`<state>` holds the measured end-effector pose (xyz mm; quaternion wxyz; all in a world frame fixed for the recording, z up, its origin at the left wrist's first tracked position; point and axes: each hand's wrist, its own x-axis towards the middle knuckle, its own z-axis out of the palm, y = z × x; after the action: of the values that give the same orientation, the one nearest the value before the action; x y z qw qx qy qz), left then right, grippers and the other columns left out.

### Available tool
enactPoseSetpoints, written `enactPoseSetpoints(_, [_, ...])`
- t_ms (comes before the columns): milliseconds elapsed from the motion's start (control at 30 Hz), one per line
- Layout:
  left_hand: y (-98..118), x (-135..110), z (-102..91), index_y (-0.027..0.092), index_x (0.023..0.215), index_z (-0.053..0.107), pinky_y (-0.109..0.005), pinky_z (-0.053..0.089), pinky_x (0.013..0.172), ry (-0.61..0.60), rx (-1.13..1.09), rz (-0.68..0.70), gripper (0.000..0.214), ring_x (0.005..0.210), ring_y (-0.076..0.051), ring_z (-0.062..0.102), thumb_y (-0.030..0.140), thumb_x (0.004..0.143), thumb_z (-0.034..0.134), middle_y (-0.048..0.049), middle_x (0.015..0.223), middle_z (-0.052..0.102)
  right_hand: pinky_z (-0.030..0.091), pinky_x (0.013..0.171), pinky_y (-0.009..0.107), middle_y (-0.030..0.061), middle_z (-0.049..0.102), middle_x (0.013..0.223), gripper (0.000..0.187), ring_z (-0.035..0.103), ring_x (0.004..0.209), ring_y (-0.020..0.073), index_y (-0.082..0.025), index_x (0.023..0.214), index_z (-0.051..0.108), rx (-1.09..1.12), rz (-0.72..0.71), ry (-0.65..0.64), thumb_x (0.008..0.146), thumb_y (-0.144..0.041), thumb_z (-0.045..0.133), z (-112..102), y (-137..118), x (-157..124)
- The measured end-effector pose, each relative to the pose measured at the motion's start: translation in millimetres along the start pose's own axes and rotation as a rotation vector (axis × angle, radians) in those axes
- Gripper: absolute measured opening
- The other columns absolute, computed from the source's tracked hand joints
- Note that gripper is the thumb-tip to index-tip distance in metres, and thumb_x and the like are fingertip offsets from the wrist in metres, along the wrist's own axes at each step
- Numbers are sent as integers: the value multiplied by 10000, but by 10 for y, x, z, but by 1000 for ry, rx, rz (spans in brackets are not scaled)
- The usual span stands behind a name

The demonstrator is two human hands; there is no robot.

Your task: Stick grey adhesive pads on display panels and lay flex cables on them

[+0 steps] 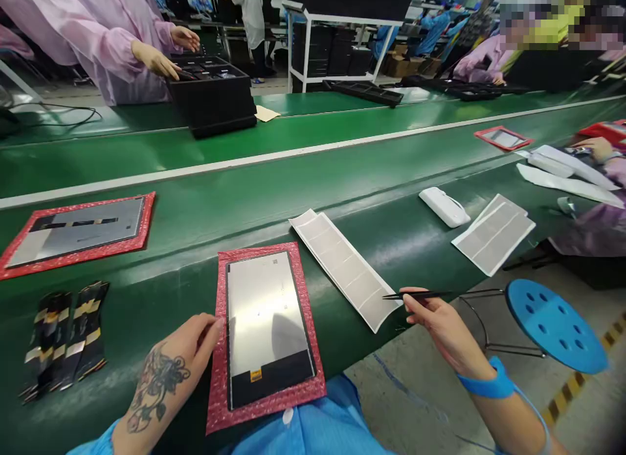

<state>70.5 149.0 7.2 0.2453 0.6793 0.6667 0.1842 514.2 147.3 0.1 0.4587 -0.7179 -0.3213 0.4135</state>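
1. Head view, nearest edge: the left hand (188, 351), tattooed on its back, lies on the green counter (401, 181) with fingers loosely together, fingertips touching the left rim of a red bubble-wrap mat (220, 377). The forearm is cut off by the bottom edge of the frame.
2. On that mat lies a tablet panel (268, 324), its back plate facing up and glaring, so its fine markings are hard to read; a small yellow tag sits on its dark lower band. A blue sleeve covers the mat's near corner.
3. The right hand (440, 321), a blue band at its wrist, pinches black tweezers (415, 296) between thumb and fingers. The tweezer tips reach the near end of a long white sticker strip (345, 266); whether they grip a sticker cannot be told.
4. To the left, a bundle of black and gold flex cables (68, 337) lies on the counter, its pieces overlapping and hard to count.
5. Farther left, a second panel on a red mat (78, 232), cut by the frame edge.
6. To the right, a white device (444, 207) beside another sticker sheet (493, 233), with a blue stool (555, 324) on the floor below.
7. Across the belt, a person in a pink smock has both hands at a stack of black trays (212, 96). A co-worker's hand at the far right is partly cut off.
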Motion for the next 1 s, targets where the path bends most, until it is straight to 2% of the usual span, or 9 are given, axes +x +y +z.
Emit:
enactPoseSetpoints(100, [380,192,264,243,978,797,-276,618,709,51,80,403,361,805,-200,780,367,1068,470,-55,924,823,690,674,353,50,798,847,674,727,791,240,-244,787,841,35,17,-20,412,-782,997,-4,48,46])
enactPoseSetpoints(200, [954,438,768,218,1037,807,-339,665,894,-20,154,722,320,1017,-235,799,270,1070,492,-108,1129,838,707,797,404,52,815,863,706,762,846,261,-248,797,809,38,-20,19,414,-817,978,-54,101,91])
enactPoseSetpoints(267, [1338,608,1104,189,1255,786,-422,616,1103,-155,196,902,317,1305,-303,726,362,1049,618,-159,1397,772,703,821,433,48,813,825,718,773,823,267,-254,817,777,27,-48,57,425,-823,972,-109,158,110])
enactPoseSetpoints(333, [1643,776,1372,198,1467,687,-541,505,1247,-274,245,1011,551,1509,-361,577,521,1022,689,-161,1595,647,693,817,451,42,806,786,720,776,782,271,-258,826,744,6,-73,98,438,-821,969,-161,224,120])
enactPoseSetpoints(400, [1824,937,1560,221,1599,574,-652,376,1315,-375,288,1064,744,1619,-397,429,642,996,692,-151,1701,536,681,795,456,43,801,762,696,775,746,278,-257,820,727,-20,-87,119,469,-808,968,-196,278,125])
enactPoseSetpoints(467, [1881,1075,1678,242,1644,522,-718,288,1330,-471,328,1066,830,1660,-424,340,720,980,667,-144,1739,477,672,775,458,52,804,759,656,780,734,289,-255,814,729,-40,-88,109,512,-786,969,-209,304,132])
enactPoseSetpoints(567, [1816,1197,1768,290,1660,502,-737,247,1332,-561,348,1028,863,1669,-438,313,783,965,635,-122,1751,456,669,749,448,57,808,747,624,790,730,296,-258,796,727,-24,-61,57,534,-769,972,-202,295,156])
enactPoseSetpoints(800, [1685,1180,1817,323,1687,455,-725,229,1337,-545,314,1042,873,1674,-428,307,803,972,598,-107,1764,440,655,644,392,46,783,700,604,795,708,292,-253,777,721,29,35,-34,537,-740,986,-207,223,221])
enactPoseSetpoints(1000, [1666,1209,1862,304,1686,460,-733,208,1341,-544,261,1046,872,1678,-430,294,792,977,603,-133,1754,457,626,632,325,57,766,699,635,751,674,231,-222,782,700,8,89,-103,529,-727,990,-210,141,282])
